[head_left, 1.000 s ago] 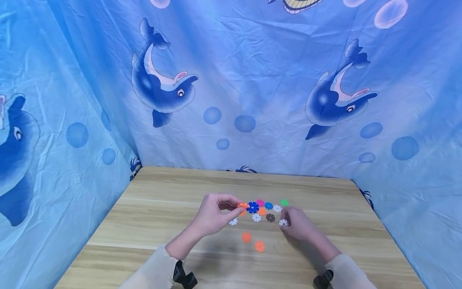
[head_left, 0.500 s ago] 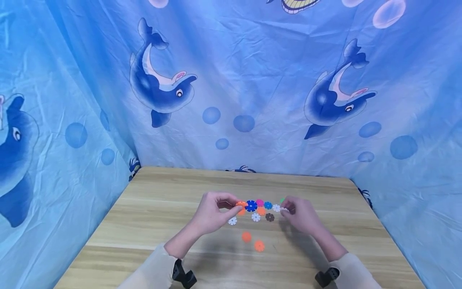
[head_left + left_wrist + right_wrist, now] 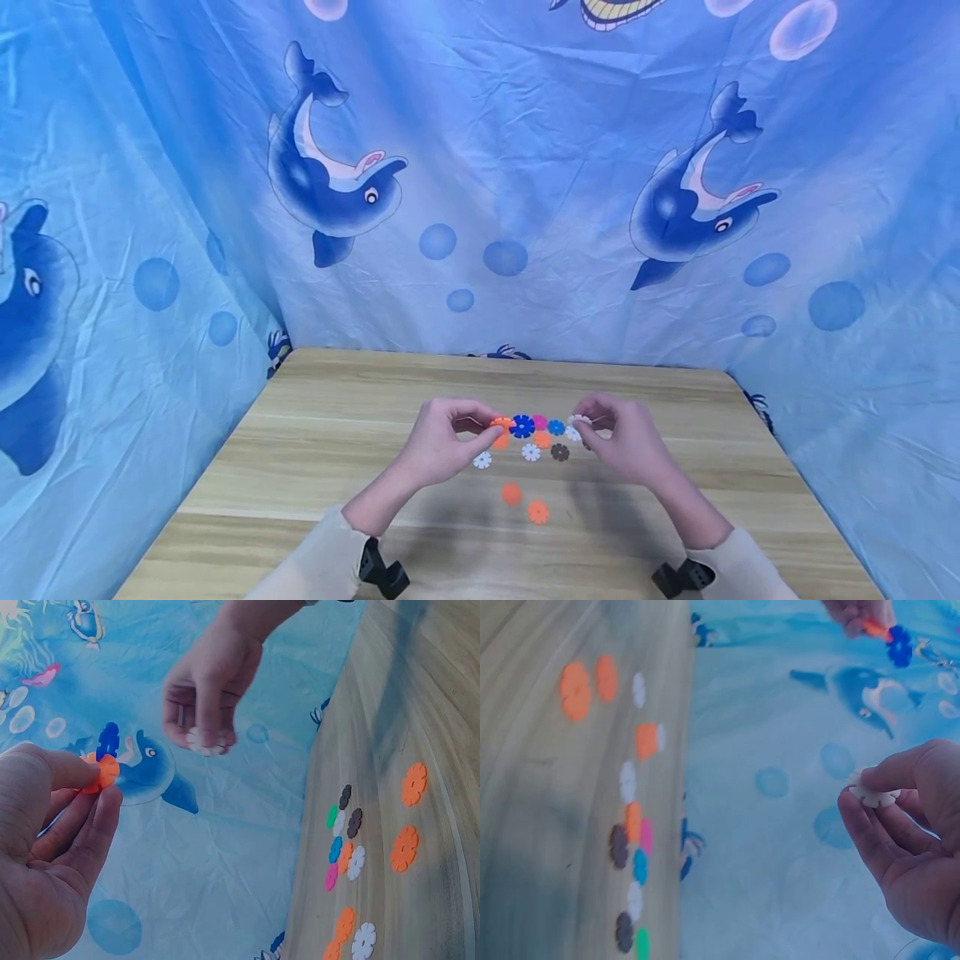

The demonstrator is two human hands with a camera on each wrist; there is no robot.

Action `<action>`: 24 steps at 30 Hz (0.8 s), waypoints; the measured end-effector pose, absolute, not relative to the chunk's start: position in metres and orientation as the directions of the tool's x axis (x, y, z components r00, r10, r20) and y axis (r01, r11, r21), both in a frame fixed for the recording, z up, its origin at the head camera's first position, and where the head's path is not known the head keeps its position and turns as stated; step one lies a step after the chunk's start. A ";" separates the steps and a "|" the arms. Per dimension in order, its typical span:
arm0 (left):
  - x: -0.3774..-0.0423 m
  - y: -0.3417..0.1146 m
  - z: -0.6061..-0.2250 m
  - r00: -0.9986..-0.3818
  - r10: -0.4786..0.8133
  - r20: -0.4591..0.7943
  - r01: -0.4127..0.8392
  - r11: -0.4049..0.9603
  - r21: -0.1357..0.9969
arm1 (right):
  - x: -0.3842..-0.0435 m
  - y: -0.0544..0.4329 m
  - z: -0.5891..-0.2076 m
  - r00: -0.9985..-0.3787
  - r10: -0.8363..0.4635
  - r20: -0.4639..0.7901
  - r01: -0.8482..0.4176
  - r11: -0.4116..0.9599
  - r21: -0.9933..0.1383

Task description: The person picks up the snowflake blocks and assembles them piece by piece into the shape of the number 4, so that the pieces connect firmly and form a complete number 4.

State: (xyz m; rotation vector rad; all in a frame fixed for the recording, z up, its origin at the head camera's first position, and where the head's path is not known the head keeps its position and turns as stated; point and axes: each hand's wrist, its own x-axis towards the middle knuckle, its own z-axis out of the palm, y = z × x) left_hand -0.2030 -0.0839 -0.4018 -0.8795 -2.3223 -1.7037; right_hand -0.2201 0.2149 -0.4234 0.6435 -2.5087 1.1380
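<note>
My left hand (image 3: 442, 446) pinches an orange notched plastic disc (image 3: 107, 771) between thumb and fingers. A dark blue notched disc (image 3: 522, 427) is joined to its edge and stands at an angle to it. Opposite, my right hand (image 3: 628, 440) pinches a white notched disc (image 3: 874, 796) by its edge, thumb on top. Both hands are raised above the table, with a gap between the white disc and the blue one. Behind and below the hands lie loose discs, among them a pink one (image 3: 539, 422), a light blue one (image 3: 556, 427) and a brown one (image 3: 560, 452).
Two orange discs (image 3: 512, 494) lie nearer on the wooden table (image 3: 300, 475). More white, orange, brown and green discs (image 3: 332, 816) lie loosely grouped farther back. A blue curtain (image 3: 465, 167) printed with dolphins surrounds the table's back and sides.
The right hand has lifted the white disc off the tabletop area and moved it up and slightly left, toward the left hand. The left hand has barely moved, still holding the joined discs.
</note>
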 end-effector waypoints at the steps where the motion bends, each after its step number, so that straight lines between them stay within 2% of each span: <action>1: -0.203 -0.084 -0.402 -0.823 0.373 0.428 0.521 0.196 0.831 | -0.218 0.213 -0.421 -0.841 -0.270 0.469 -0.531 0.580 -0.617; 7: -0.203 -0.083 -0.402 -0.827 0.371 0.423 0.518 0.210 0.829 | -0.209 0.205 -0.410 -0.805 -0.270 0.528 -0.578 0.561 -0.593; 17: -0.203 -0.084 -0.401 -0.838 0.364 0.405 0.500 0.219 0.838 | -0.203 0.197 -0.405 -0.809 -0.239 0.537 -0.571 0.536 -0.622; 24: -0.204 -0.083 -0.400 -0.841 0.364 0.401 0.493 0.208 0.845 | -0.197 0.189 -0.396 -0.799 -0.260 0.543 -0.598 0.441 -0.669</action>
